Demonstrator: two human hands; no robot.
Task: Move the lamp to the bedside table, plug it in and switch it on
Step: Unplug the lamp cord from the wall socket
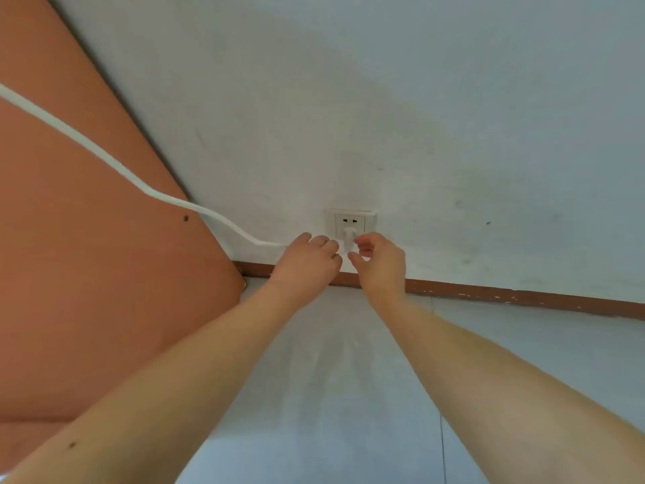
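A white plug sits in the lower holes of a white wall socket, low on the wall above the skirting. Its white cord runs from there up to the left, across the orange panel and out of frame. My left hand is closed around the cord just left of the plug. My right hand hovers at the plug's right side, thumb and forefinger curled and apart, holding nothing. The lamp itself is out of view.
An orange furniture panel fills the left side and stands close to the socket. A brown skirting board runs along the foot of the pale wall. Below it lies a light grey floor.
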